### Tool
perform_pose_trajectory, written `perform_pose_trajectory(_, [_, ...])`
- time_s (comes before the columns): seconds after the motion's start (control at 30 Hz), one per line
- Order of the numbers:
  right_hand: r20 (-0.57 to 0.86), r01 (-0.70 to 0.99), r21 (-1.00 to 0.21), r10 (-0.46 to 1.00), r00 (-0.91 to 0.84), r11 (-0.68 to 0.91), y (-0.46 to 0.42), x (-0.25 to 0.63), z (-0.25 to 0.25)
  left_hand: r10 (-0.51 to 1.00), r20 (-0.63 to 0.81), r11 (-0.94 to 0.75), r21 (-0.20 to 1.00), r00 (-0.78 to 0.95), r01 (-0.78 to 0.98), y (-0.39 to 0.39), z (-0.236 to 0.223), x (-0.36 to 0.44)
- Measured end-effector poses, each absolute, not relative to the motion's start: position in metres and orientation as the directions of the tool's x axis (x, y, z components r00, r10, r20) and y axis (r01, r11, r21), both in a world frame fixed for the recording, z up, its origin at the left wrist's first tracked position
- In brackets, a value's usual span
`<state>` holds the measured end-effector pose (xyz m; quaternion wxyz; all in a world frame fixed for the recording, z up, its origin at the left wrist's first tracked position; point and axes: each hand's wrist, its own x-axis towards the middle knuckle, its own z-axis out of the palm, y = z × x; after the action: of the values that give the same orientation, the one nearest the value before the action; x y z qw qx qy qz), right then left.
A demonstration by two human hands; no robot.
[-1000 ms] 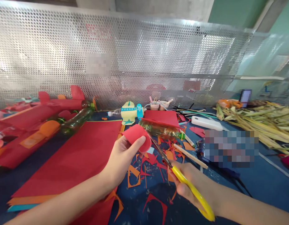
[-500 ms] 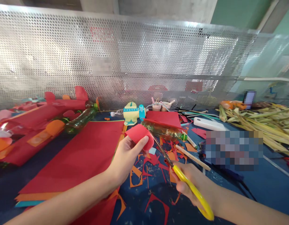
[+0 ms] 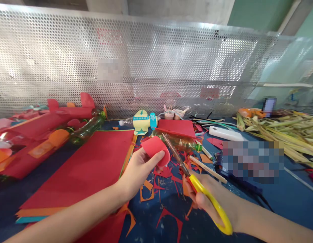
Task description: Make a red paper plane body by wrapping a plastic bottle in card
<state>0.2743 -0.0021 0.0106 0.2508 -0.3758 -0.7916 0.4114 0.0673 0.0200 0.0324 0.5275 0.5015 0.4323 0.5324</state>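
Paper, a small red piece (image 3: 151, 145), sits between the thumb and fingers of the left hand (image 3: 136, 170), its curved upper part standing out beyond the fingertips and its rounded right edge just beside the scissors (image 3: 198, 185); whether blade and paper touch, I can't tell. It's matte and smooth, bent into a soft curl. The scissors have slim, brownish metal blades and a glossy yellow handle loop. Behind them lies a clear, greenish plastic bottle (image 3: 182, 142) on its side, and angular red and orange scraps litter the dark blue tabletop (image 3: 148, 224). Flat red sheets (image 3: 88, 165) are stacked to the left. The left thumb presses on the paper's face, closed against fingers partly hidden behind it; the right hand (image 3: 209, 194) is curled round the scissors' handle, how far the blades are parted being unclear
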Motion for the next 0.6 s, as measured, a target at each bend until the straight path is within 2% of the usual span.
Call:
perform_pose_trajectory(0.17, [0.024, 0.216, -0.967, 0.89, -0.455, 0.136, -0.002, 0.263, 0.004, 0.969, 0.014, 0.013, 0.994, 0.248, -0.107, 0.015, 0.027, 0.073])
perform_pose_trajectory(0.27, [0.011, 0.05, -0.998, 0.91, -0.413, 0.035, -0.001, 0.26, 0.001, 0.918, -0.051, 0.104, 0.988, 0.393, -0.116, 0.011, 0.023, 0.075])
perform_pose_trajectory(0.33, [0.004, -0.003, -1.0, 0.901, -0.434, 0.003, 0.001, 0.26, 0.0, 0.879, -0.095, 0.177, 0.975, 0.468, -0.134, 0.01, 0.021, 0.075])
perform_pose_trajectory(0.43, [0.017, -0.018, -1.0, 0.893, -0.449, 0.01, 0.004, 0.263, -0.003, 0.878, -0.109, 0.239, 0.944, 0.467, -0.229, 0.012, 0.021, 0.074])
perform_pose_trajectory(0.6, [0.063, -0.082, -0.996, 0.896, -0.44, 0.03, 0.008, 0.262, -0.011, 0.919, -0.086, 0.204, 0.938, 0.384, -0.28, 0.018, 0.026, 0.072])
